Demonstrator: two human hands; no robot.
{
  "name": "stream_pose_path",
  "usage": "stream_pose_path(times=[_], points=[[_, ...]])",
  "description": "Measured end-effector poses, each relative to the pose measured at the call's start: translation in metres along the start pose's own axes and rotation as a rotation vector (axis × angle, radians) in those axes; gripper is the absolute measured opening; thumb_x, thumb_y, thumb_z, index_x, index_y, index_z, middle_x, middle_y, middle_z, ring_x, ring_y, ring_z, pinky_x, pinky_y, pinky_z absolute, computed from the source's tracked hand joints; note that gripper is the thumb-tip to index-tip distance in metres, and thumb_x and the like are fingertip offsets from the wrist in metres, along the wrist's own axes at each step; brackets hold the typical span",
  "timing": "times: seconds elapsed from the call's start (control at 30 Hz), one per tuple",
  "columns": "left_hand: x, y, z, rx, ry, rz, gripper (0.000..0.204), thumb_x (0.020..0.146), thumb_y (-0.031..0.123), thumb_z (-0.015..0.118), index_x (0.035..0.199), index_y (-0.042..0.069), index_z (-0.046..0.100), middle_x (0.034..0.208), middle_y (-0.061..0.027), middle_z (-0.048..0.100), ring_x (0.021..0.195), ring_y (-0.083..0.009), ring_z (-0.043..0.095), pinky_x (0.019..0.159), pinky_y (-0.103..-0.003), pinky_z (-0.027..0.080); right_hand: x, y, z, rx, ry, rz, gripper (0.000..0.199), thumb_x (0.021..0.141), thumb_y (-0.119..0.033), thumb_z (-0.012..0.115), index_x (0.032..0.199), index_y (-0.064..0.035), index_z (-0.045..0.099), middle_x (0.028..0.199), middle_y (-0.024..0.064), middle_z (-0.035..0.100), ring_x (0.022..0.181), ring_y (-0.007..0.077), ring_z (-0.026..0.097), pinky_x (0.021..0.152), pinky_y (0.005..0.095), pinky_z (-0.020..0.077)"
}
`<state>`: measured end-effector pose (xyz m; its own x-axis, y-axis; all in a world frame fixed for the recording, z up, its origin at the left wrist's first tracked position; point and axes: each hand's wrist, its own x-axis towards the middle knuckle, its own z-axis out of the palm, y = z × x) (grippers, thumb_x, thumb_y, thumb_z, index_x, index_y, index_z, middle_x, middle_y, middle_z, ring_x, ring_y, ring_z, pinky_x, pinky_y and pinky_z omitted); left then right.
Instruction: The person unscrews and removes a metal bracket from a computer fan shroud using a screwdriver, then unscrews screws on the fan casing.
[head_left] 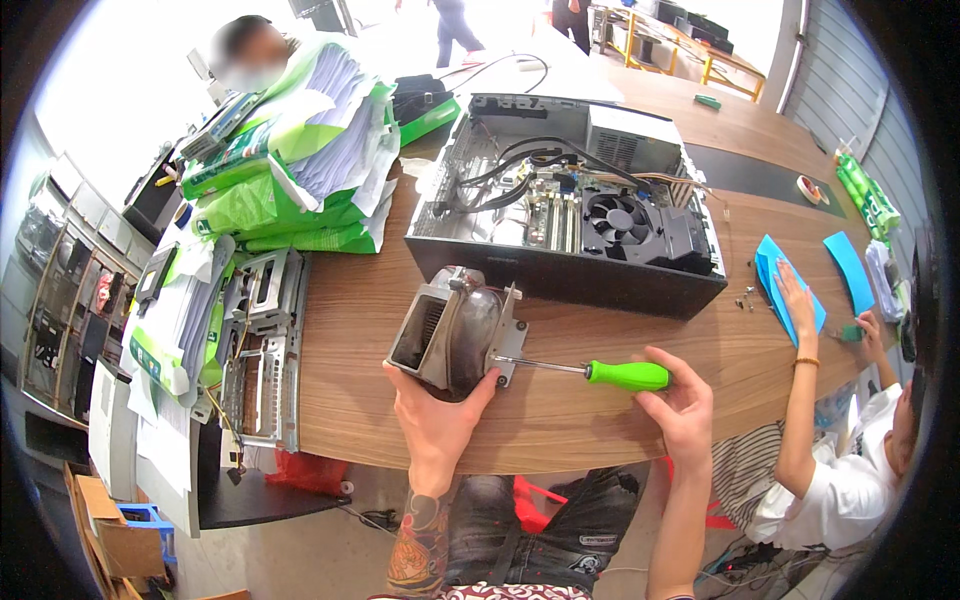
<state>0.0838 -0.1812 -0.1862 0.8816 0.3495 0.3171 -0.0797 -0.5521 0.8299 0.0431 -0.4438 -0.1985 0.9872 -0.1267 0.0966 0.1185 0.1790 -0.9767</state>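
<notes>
Wood-grained table [345,390] in a bright workroom, seen from above. At far left, a stack of paper [335,135] in green wrapping stands toward the back; nearer, a bare metal frame [287,375] lies along the edge. Left of centre, in front of the computer case, is the blower [470,335], its rectangular mouth turned leftward. The person's left hand [437,412] grasps it from below, thumb by the side plate [510,345]; whether the blower also rests on the wood cannot be told. Behind it sits the computer case [570,280], uncovered, with cables and a black fan [617,218] exposed. Rightward, a green-handled screwdriver [628,376] lies nearly level, its tip at the plate. The right hand [688,408] holds the handle's end between thumb and fingers. The step in hand appears to be work on a fastener of the plate; whether it is being tightened or loosened cannot be told. The next move would seem to call for a firm left grip, the shaft in line with the fastener, and a twist of the handle. Farther right, small metal parts [745,298] lie loose, near a co-worker's hand [797,300] resting on a blue sheet [775,275].
</notes>
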Motion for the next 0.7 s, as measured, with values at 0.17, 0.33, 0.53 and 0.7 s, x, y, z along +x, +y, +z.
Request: stream_pose_path(times=[0.17, 0.33, 0.53, 0.7], points=[[0.0012, -0.0012, 0.0007, -0.015, 0.002, -0.012, 0.084, 0.066, 0.027, 0.090, 0.124, -0.010, 0.043, 0.110, -0.0252, 0.065, 0.100, -0.0361, 0.066, 0.087, -0.043, 0.051, 0.0020, 0.0034, -0.0034, -0.103, -0.042, -0.036, 0.047, 0.083, 0.012, 0.066, 0.129, 0.0058, 0.055, 0.120, 0.0174, 0.064, 0.106, 0.0204, 0.064, 0.089, 0.0312, 0.0559], [0.0009, 0.0010, 0.0002, 0.004, 0.006, 0.006, 0.083, 0.066, 0.028, 0.090, 0.124, -0.010, 0.043, 0.110, -0.0252, 0.065, 0.100, -0.0363, 0.066, 0.087, -0.043, 0.051, -0.0013, 0.0032, -0.0039, -0.019, -0.053, 0.017, 0.041, 0.086, 0.005, 0.068, 0.125, 0.0068, 0.056, 0.117, 0.0173, 0.064, 0.095, 0.0231, 0.067, 0.079, 0.0356, 0.0597], [0.0010, -0.0032, 0.0010, -0.002, 0.005, -0.002, 0.085, 0.066, 0.029, 0.090, 0.124, -0.010, 0.042, 0.109, -0.0253, 0.065, 0.098, -0.0377, 0.066, 0.086, -0.043, 0.051, 0.0039, 0.0092, -0.0066, -0.041, -0.058, -0.127, 0.035, 0.089, -0.002, 0.069, 0.122, 0.0053, 0.059, 0.118, 0.0177, 0.063, 0.100, 0.0227, 0.064, 0.081, 0.0349, 0.0578], [0.0017, 0.0001, 0.0011, -0.035, 0.003, 0.011, 0.085, 0.065, 0.029, 0.090, 0.124, -0.010, 0.042, 0.109, -0.0251, 0.065, 0.098, -0.0378, 0.066, 0.086, -0.044, 0.051, 0.0020, 0.0041, -0.0012, -0.061, -0.026, -0.114, 0.032, 0.086, 0.003, 0.069, 0.118, 0.0039, 0.062, 0.120, 0.0172, 0.063, 0.106, 0.0225, 0.062, 0.086, 0.0340, 0.0553]])
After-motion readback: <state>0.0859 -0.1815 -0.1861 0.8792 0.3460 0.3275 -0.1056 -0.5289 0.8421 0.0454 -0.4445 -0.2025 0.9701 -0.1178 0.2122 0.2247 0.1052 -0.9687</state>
